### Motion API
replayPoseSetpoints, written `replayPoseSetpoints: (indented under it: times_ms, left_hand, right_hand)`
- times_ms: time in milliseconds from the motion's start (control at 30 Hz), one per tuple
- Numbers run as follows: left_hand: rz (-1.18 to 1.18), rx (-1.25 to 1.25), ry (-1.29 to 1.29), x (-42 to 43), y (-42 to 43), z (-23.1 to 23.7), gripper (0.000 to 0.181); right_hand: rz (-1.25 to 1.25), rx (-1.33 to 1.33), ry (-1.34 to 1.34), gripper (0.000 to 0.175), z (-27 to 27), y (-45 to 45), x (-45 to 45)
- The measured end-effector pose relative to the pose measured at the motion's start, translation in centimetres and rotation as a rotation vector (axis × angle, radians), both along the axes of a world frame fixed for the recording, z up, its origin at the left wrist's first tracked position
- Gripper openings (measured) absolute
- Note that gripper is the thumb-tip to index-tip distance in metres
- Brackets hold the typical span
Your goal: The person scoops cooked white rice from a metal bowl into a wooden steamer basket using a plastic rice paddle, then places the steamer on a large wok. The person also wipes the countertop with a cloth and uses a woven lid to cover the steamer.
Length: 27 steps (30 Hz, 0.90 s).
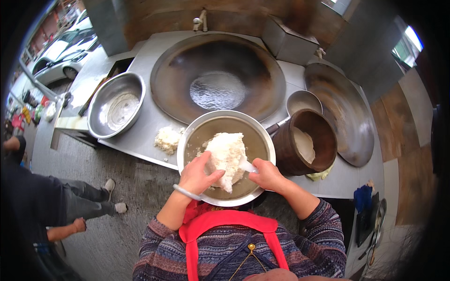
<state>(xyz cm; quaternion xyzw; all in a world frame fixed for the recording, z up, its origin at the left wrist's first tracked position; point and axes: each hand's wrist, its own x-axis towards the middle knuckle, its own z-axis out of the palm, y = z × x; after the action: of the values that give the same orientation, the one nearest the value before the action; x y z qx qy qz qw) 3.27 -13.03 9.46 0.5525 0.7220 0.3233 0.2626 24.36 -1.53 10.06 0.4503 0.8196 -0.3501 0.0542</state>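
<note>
A large clump of cooked white rice (226,149) is over a round steel basin (270,144), whose cloudy liquid has loose grains in it. My left hand (198,172) cups the near left side of the clump, thumb and fingers spread around it. In my right hand (269,175) is the short handle of a white paddle or scoop (249,166), its far end pressed into or behind the rice. The lower side of the clump is partly hidden by my left hand. On the counter, left of the basin, lies a smaller heap of rice (168,139).
Beyond the basin is a big wok (165,80) with liquid in it. A wooden bucket (290,147) holding something whitish stands right, beside a long-handled ladle (304,100) and a second wok (355,119). At left sits a steel bowl (135,112). A person (38,207) stands further left.
</note>
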Motion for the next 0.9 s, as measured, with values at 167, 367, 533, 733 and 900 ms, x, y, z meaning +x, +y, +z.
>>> replayPoseSetpoints:
  times_ms: [167,367,533,733,900]
  left_hand:
    - [-0.025,0.202,0.137,-0.4,0.1,3.3,0.055]
    - [-0.212,0.471,0.282,2.2,3.2,10.1,0.054]
    - [-0.381,0.662,0.281,7.9,9.5,13.4,0.051]
    - [-0.515,0.522,0.12,15.5,17.6,11.2,0.042]
    - [-0.521,0.26,0.137,16.9,18.5,7.8,0.034]
  right_hand:
    - [-0.07,-0.036,0.206,0.031,0.2,-1.4,0.8]
    - [-0.208,0.118,0.423,0.026,5.6,-1.2,4.7]
    - [-0.322,0.29,0.419,0.025,11.8,1.5,12.5]
    - [-0.389,0.379,0.037,0.023,14.0,6.0,18.1]
    - [-0.056,0.511,-0.573,0.011,10.8,8.4,17.0]
